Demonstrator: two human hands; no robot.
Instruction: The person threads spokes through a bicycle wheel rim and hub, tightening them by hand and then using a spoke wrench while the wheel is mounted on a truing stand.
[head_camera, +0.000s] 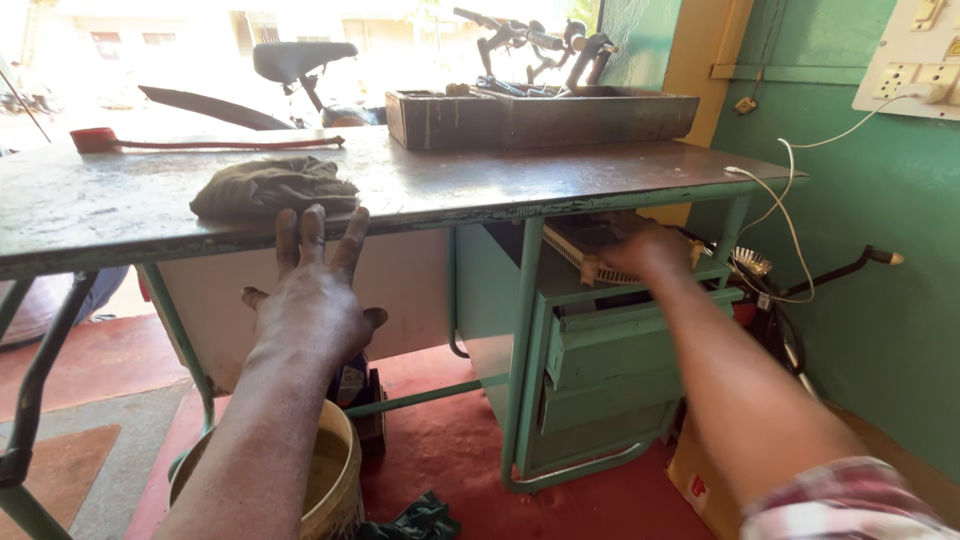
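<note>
The right hand (648, 250) reaches under the table (120, 205) and is smeared by motion, so its fingers and grip cannot be made out. The pale slatted thing (580, 245) it meets lies half hidden beneath the tabletop. The bucket (335, 480) is cut off by the lower edge. The bright background beyond the wooden box (540, 118) is washed out.

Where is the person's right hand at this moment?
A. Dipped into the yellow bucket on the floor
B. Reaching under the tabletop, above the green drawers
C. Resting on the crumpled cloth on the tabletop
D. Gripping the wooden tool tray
B: the right hand is under the metal table, on a pale grille-like item above the green drawers; its grip is blurred.
</note>
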